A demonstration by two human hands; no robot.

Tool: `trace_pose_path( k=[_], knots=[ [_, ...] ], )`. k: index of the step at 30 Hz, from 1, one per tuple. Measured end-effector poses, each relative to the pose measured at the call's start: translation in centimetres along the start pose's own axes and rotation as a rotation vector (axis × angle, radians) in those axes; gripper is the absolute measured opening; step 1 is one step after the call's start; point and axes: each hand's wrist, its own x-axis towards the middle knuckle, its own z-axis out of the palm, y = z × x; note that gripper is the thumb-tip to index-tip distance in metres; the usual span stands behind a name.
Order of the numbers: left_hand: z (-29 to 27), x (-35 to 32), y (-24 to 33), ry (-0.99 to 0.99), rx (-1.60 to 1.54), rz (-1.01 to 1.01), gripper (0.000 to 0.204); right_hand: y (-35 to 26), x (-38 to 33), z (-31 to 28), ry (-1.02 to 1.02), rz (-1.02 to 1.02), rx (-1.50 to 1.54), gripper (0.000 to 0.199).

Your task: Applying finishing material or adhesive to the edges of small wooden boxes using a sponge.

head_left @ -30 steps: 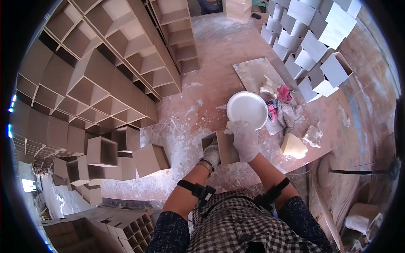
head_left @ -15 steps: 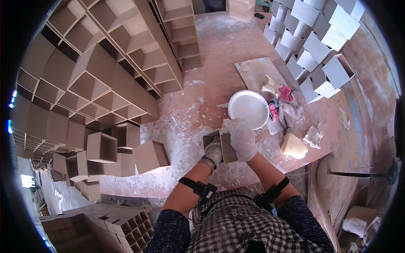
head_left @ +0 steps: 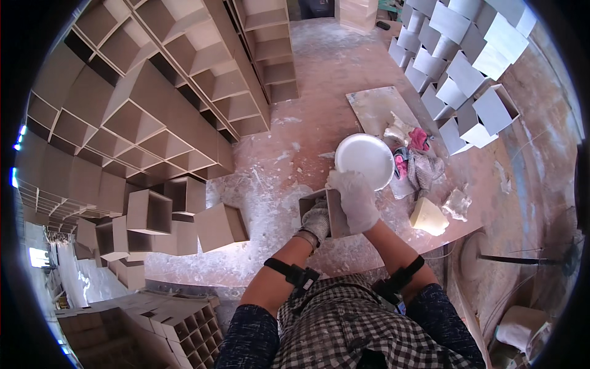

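Centre frame: gloved left hand (head_left: pixel 316 221) reaches inside an open brown box (head_left: pixel 337 215), fingers hidden, grip can't be told; right hand (head_left: pixel 357 200), pale-gloved, curled at the box's right edge, hold likewise unclear. Just beyond, round tub (head_left: pixel 337 157), whitish inside. Upper right, white boxes (head_left: pixel 493 111), stacked.

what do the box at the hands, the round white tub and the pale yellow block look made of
Box: probably fibreboard or stiff cardboard, bare and matte; flat brown panels, paler edges.
Round white tub: likely plastic, smooth; evenly moulded-looking circular rim.
Pale yellow block: perhaps foam, dull; chunky, uneven shape, but its texture is too small to confirm.
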Motion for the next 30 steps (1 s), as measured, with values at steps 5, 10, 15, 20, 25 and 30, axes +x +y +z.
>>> trace_pose_path(
  k=[5, 10, 15, 20, 25, 30],
  knots=[
    [0.4, -2.1, -2.8, 0.115, 0.009, 0.247, 0.065, -8.7, -6.5, -2.8, -0.358, -0.163, -0.502, 0.015],
    [1.0, -1.5, -4.4, 0.129, 0.093, 0.251, 0.063, -9.0, -2.0, -1.6, -0.301, -0.379, -0.537, 0.022],
    [3.1, 0.4, -6.3, 0.162, -0.419, -0.007, 0.054, -7.9, -0.3, -1.0, -0.201, -0.375, -0.343, 0.024],
    [1.3, -1.2, -4.3, 0.114, -0.125, 0.184, 0.057, -8.7, -6.6, -2.6, -0.539, -0.102, -0.467, 0.021],
    [1.3, -0.5, -2.9, 0.096, -0.017, 0.126, 0.053, -4.6, 0.6, -0.5, -0.106, -0.409, -0.463, 0.015],
    [5.8, 1.9, -10.6, 0.208, -0.367, 0.001, 0.05, -7.4, -1.8, 0.3, -0.206, -0.391, -0.433, 0.017]
  ],
)
